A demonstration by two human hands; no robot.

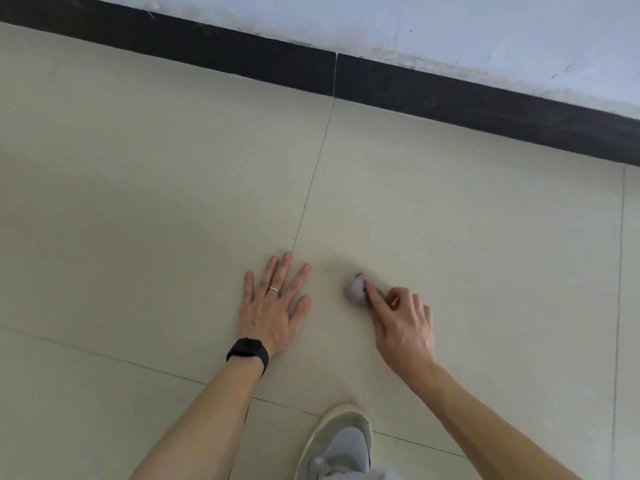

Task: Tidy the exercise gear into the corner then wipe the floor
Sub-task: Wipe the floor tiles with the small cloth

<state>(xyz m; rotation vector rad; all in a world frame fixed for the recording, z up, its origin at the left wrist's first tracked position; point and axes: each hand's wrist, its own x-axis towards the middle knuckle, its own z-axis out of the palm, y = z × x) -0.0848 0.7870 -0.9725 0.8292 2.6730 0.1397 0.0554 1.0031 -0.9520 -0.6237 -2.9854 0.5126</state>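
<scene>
Left hand (pixel 275 301) lay flat on the floor (pixel 138 202) in the lower middle of the frame, palm down, fingers spread wide and holding nothing. A thin ring (pixel 274 289) sat on one finger; a black wristband (pixel 248 353) circled the wrist. The fingertips reached up to a grout line (pixel 313 174) that ran from there toward the top of the frame.

Right hand (pixel 403 322) was just right of the left, apart from it. Its forefinger was stretched out and pressed on a small grey wad of cloth or tissue (pixel 356 289); the other fingers were curled in. Whether the thumb pinched the wad from below could not be told, as the hand hid it. The wad was blurred and rested on the pale tile between the two hands, nearer the right.

Both forearms were bare and came in from the bottom edge. Between them, at bottom centre, the toe of a grey shoe (pixel 341 441) with a pale sole stood on the tile, crossing another grout line.

Further out, beige tiles filled most of the frame. A black skirting board (pixel 450 98) ran slantwise from upper left down to the right edge, with a scuffed pale wall (pixel 450 29) above it.
</scene>
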